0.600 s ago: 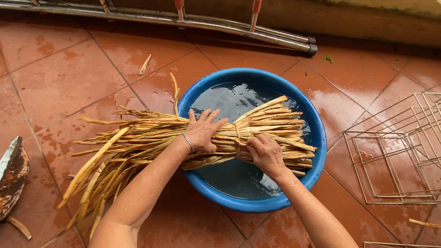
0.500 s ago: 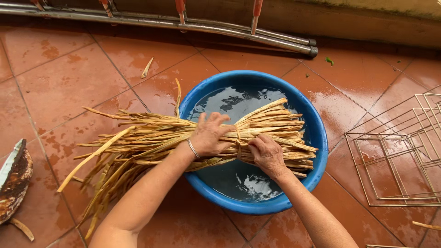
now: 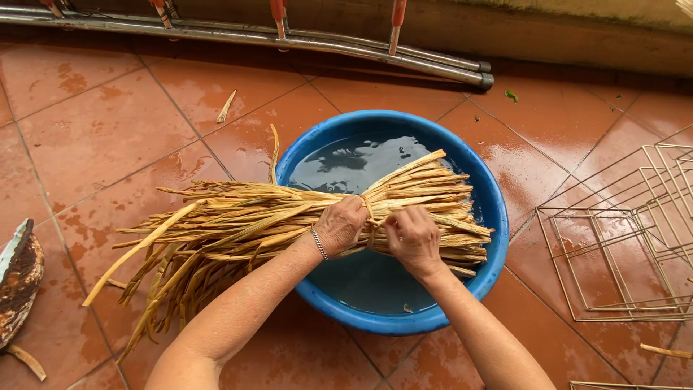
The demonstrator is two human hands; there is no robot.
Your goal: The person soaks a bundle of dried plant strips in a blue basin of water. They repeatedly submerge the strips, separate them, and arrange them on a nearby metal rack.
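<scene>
Two hands clasp a bundle of dried plant strips over a basin of water.

The bundle (image 3: pixel 267 224) is a sheaf of pale yellow, flat, stringy strips, bound at its waist; its cut ends lie over the round blue plastic basin (image 3: pixel 476 180), while its loose ends fan out onto the wet terracotta floor tiles (image 3: pixel 101 130) toward the floor's left edge. The left hand (image 3: pixel 339 225), a thin bracelet at its wrist, is curled closed around the bundle at the binding, knuckles up. The right hand (image 3: pixel 413 238) grips just beside it, fingers pinched tight on the strips. Thin wire frames (image 3: pixel 621 238) lie near the right edge; metal pipes (image 3: pixel 303 40) run along the far edge.
</scene>
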